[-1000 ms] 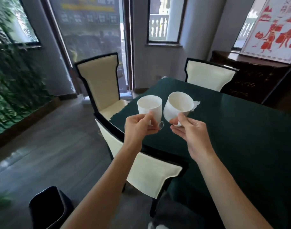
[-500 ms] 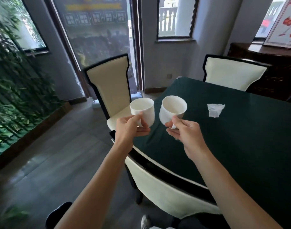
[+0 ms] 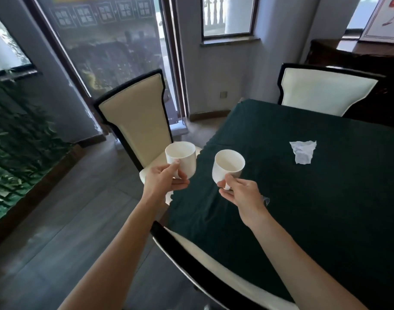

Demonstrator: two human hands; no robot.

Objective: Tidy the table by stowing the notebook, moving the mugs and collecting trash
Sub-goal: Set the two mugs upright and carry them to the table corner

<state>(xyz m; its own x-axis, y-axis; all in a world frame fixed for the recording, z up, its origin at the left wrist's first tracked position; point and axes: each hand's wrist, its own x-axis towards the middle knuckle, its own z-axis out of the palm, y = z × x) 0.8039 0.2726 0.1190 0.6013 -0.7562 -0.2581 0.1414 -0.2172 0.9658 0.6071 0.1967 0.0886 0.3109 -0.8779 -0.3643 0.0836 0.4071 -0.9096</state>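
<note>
I hold two white mugs in the air, one in each hand. My left hand (image 3: pixel 163 179) grips the left mug (image 3: pixel 182 156) by its handle, out past the table's left edge over a chair seat. My right hand (image 3: pixel 240 194) pinches the handle of the right mug (image 3: pixel 228 167), tilted, above the near left part of the dark green tablecloth (image 3: pixel 314 209). Both mugs look empty. A crumpled white paper (image 3: pixel 303 151) lies on the cloth to the right of the mugs. No notebook is in view.
Three cream chairs with black frames stand around the table: one at the left (image 3: pixel 135 121), one at the far side (image 3: pixel 325 90), one pushed in at the near edge (image 3: pixel 214 265). A dark wooden sideboard (image 3: pixel 357 54) stands at the back right. Grey floor lies to the left.
My view has shifted left and down, so the table and crumpled paper sit further right in the frame. The two mugs have drawn slightly apart and stay held in my hands.
</note>
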